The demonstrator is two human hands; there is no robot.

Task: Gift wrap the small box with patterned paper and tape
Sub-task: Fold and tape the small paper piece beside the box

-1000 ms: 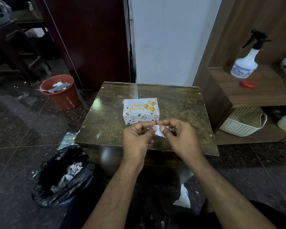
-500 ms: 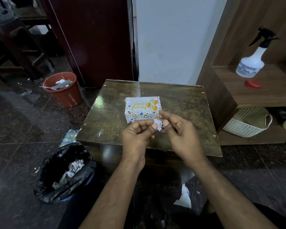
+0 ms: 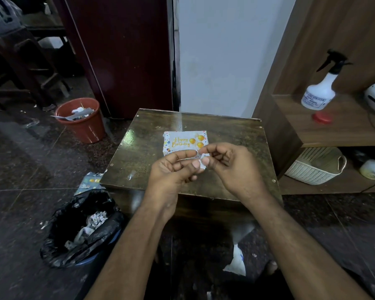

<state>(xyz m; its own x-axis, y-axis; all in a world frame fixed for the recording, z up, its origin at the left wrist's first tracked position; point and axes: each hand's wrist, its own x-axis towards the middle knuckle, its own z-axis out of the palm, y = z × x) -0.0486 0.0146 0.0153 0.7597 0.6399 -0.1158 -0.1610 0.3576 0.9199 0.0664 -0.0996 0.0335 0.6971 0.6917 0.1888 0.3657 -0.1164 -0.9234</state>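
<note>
Both hands (image 3: 175, 172) (image 3: 232, 167) pinch paper scrap (image 3: 202, 163) (crumpled).

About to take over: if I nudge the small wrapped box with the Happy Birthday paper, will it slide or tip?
The small wrapped box lies flat and low, so it should slide, not tip. The glossy brown tabletop suggests little grip. It looks light, though its weight cannot be seen.

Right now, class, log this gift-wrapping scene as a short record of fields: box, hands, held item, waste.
box: wrapped box on the table, "Happy Birthday" face up
left hand: pinches the paper scrap
right hand: pinches the same scrap
scrap position: held above the table, in front of the box
waste: orange bucket and black bin bag on the floor
</note>
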